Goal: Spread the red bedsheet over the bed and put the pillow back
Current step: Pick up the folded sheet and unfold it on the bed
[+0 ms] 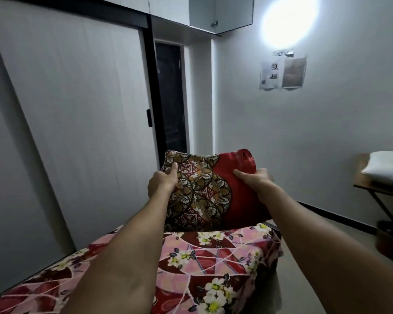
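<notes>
1. located pillow [210, 193] at 12 o'clock from the wearer, held up clear above the far end of the bed [268, 271], not yet resting on it.
2. logged left hand [162, 181] gripping the patterned end at 9 o'clock, thumb pressed on the near face.
3. logged right hand [255, 177] gripping the plain red end at 3 o'clock, thumb on the front, fingers hidden behind the cloth.
4. read the pillow's long axis as 9-to-3, crosswise to the bed's 7-to-12 run, broad face turned toward the camera.
5. judged neither hand nearer: one on each end, arms about equally outstretched. probably no regrasp needed before lowering.
6. noted red bedsheet [213, 257] lying over the bed, floral print up, edge draped down the 3 o'clock side. spreading judged done for the part in view.
7. judged the coming move: straight down onto the far end, keeping the 9-to-3 axis.
8. containers:
   - dark bin [388, 236] on the floor at 3 o'clock, contents too dim to tell.
   - wall cabinet [220, 12] high at 12 o'clock, inside not visible.
   - table [363, 180] at 3 o'clock carrying a white cushion [386, 168].
</notes>
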A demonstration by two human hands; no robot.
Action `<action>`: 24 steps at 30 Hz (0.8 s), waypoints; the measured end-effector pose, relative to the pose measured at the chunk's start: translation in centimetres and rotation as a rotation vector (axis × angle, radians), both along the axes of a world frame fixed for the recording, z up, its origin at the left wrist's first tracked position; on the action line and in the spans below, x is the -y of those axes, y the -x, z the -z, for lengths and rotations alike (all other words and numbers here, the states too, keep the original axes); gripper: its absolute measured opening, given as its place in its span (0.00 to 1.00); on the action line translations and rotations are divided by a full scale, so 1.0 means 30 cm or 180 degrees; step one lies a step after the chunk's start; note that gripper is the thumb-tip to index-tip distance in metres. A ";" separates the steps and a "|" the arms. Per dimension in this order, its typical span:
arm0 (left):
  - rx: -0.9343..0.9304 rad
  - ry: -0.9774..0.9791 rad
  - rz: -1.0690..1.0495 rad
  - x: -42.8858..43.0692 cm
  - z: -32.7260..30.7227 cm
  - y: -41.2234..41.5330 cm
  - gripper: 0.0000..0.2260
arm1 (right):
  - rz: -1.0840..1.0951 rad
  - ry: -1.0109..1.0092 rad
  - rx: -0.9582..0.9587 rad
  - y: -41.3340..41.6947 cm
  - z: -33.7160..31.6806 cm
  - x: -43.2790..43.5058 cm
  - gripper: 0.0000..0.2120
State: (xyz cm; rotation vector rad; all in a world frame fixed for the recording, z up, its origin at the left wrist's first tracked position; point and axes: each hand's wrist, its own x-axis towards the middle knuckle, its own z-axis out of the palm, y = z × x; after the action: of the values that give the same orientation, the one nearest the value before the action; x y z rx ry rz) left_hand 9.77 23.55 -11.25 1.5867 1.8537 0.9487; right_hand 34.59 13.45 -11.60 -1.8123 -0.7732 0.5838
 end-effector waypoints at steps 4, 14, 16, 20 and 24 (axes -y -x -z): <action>-0.0041 -0.0029 0.0273 -0.030 -0.010 -0.142 0.28 | 0.0288 0.0009 0.0021 -0.109 0.000 0.041 0.25; -0.0180 0.0067 0.0746 -0.110 0.025 -0.579 0.34 | 0.0668 0.0083 0.0008 -0.502 0.018 0.065 0.34; -0.0200 0.0049 0.0763 -0.135 0.027 -0.687 0.35 | 0.0718 0.0087 0.0012 -0.605 0.021 0.055 0.34; -0.0215 -0.0044 0.0780 -0.170 0.004 -0.893 0.33 | 0.0762 0.0078 0.0035 -0.805 0.009 0.022 0.33; -0.0175 -0.0003 0.0744 -0.206 -0.005 -1.083 0.34 | 0.0758 0.0083 0.0120 -0.995 -0.010 -0.018 0.34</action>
State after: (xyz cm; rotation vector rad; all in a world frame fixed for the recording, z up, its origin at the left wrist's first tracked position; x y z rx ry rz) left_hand 42.25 29.73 -11.12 1.7993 1.6571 0.8090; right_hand 64.43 13.98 -11.30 -1.9104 -0.5656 0.4065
